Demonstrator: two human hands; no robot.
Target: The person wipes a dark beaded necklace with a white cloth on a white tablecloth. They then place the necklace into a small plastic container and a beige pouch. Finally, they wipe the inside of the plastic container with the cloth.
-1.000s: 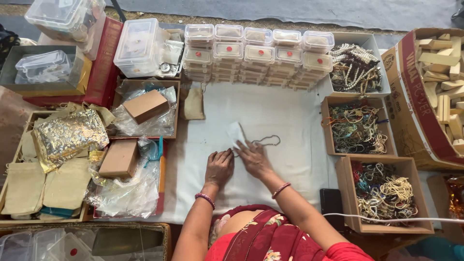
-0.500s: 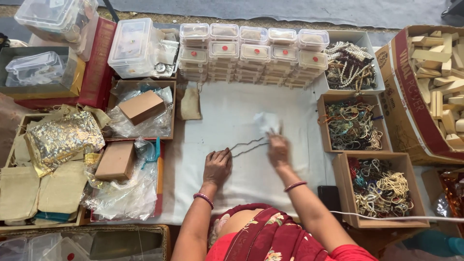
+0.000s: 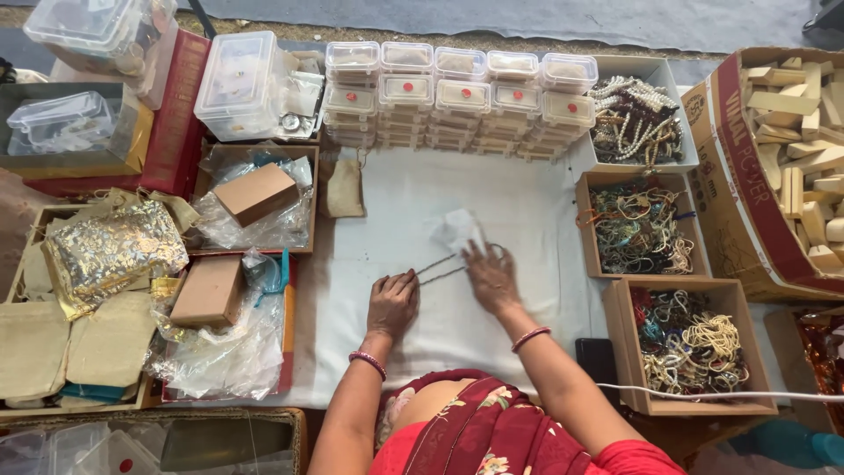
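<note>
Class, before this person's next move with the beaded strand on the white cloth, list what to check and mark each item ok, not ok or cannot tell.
1. Left hand pins one end of the beaded strand: ok.
2. Right hand rests on the other end: ok.
3. Strand lies stretched between hands: ok.
4. Small clear pouch within reach by the right hand: ok.
5. White cloth bare around the strand: ok.
6. Strand unbroken: cannot tell.

A white cloth bears bead boxes and a necklace.
</note>
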